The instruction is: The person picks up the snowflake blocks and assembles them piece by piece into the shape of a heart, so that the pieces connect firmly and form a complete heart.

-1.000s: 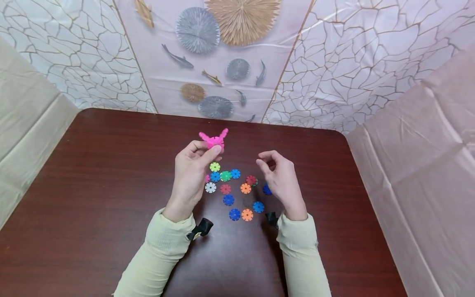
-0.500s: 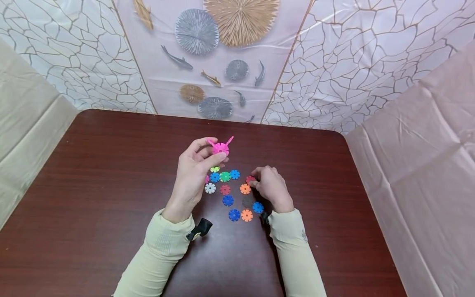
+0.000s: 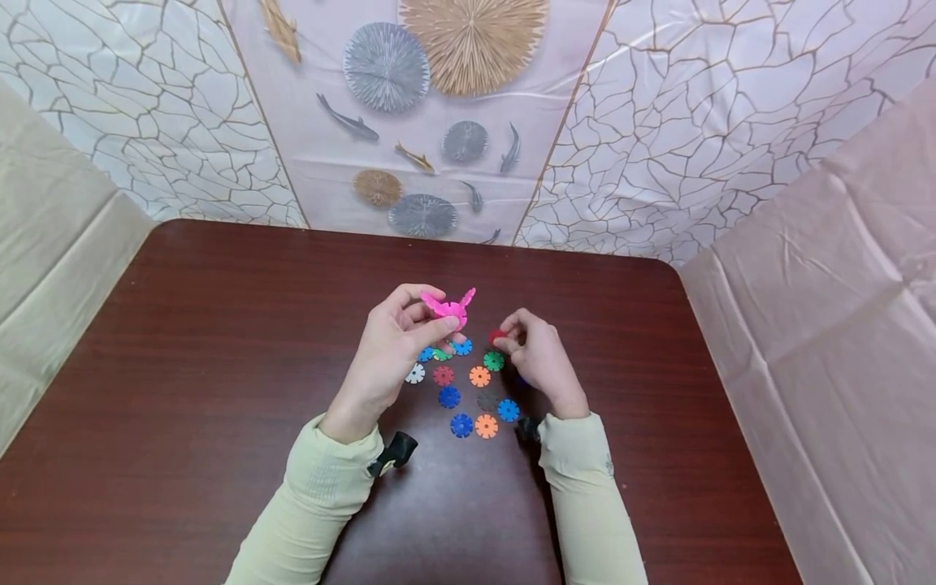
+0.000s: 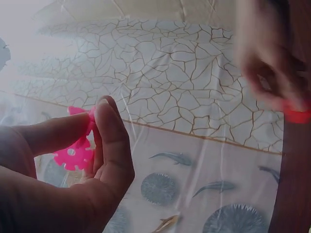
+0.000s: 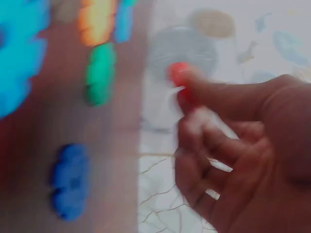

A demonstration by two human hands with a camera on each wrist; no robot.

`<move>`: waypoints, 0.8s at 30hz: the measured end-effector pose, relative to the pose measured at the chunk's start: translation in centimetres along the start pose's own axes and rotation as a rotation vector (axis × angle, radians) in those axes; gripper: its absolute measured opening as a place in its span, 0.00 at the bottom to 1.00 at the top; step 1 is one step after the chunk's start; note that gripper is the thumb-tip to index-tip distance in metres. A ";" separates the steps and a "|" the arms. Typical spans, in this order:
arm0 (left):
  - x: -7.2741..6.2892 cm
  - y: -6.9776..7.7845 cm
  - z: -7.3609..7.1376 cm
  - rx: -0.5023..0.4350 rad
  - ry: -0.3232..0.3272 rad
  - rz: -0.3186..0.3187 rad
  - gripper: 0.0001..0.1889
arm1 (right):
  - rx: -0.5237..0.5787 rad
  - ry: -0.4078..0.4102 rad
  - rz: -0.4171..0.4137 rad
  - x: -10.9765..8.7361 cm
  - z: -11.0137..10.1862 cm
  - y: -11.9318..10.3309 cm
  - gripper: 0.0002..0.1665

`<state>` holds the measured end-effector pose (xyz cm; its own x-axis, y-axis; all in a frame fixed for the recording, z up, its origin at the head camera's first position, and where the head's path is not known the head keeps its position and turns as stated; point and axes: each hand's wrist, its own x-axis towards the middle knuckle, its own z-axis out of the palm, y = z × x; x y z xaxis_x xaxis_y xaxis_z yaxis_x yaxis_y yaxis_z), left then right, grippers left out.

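Note:
My left hand (image 3: 391, 349) pinches a pink build of joined notched discs (image 3: 452, 312) between thumb and fingers, held up over the table. Two pink discs stand up from it like ears; in the left wrist view a flat pink disc (image 4: 73, 154) with a centre hole shows below the fingertips. To the right, my right hand (image 3: 541, 353) pinches a red notched disc (image 3: 497, 335) by thumb and forefinger, raised off the table. Beneath it lies a green disc (image 3: 493, 361). The right wrist view is blurred, with the red disc (image 5: 180, 74) at the fingertips.
Several loose notched discs lie on the dark wooden table (image 3: 219, 390): orange (image 3: 479, 376), dark red (image 3: 443, 375), white (image 3: 415, 373), blue (image 3: 461, 425) and a dark grey one (image 3: 487, 399). Patterned sheets (image 3: 695, 122) hang behind the table, with plain cloth at the sides.
My right hand came down to the red disc, took hold of it and lifted it off the green one beneath. My left hand moved right and nearer with the pink build.

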<state>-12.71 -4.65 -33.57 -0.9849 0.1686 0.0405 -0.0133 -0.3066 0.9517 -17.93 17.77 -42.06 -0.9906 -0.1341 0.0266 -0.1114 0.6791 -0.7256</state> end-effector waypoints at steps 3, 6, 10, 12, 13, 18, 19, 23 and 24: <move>-0.1 0.0 0.1 0.080 0.012 0.019 0.18 | 0.232 0.112 -0.153 -0.5 -1.2 -1.2 0.08; -0.2 -0.1 0.2 0.164 0.010 0.041 0.19 | 0.415 0.207 -0.292 -1.3 -2.3 -2.9 0.12; -0.1 -0.2 0.4 0.230 -0.007 0.055 0.19 | 0.491 0.263 -0.388 -2.7 -3.3 -5.4 0.11; -0.1 -0.3 0.4 0.249 -0.006 0.058 0.19 | 0.511 0.253 -0.412 -3.4 -3.7 -6.5 0.10; -0.2 -0.3 0.5 0.262 0.000 0.061 0.18 | 0.521 0.243 -0.423 -3.7 -3.9 -7.1 0.09; -0.2 -0.3 0.5 0.341 0.028 0.072 0.17 | 0.526 0.207 -0.445 -4.5 -4.4 -8.4 0.09; -0.2 -0.3 0.5 0.364 0.032 0.072 0.17 | 0.518 0.208 -0.451 -4.5 -4.4 -8.5 0.09; -0.2 -0.4 0.4 0.421 0.030 0.072 0.17 | 0.508 0.217 -0.474 -4.6 -4.3 -8.7 0.12; -0.2 -0.4 0.4 0.423 0.028 0.071 0.17 | 0.505 0.222 -0.480 -4.6 -4.2 -8.7 0.12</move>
<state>-12.43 -4.18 -33.85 -0.9851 0.1339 0.1076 0.1209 0.0959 0.9880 -12.78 15.57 -32.98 -0.8407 -0.1477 0.5209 -0.5400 0.1597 -0.8264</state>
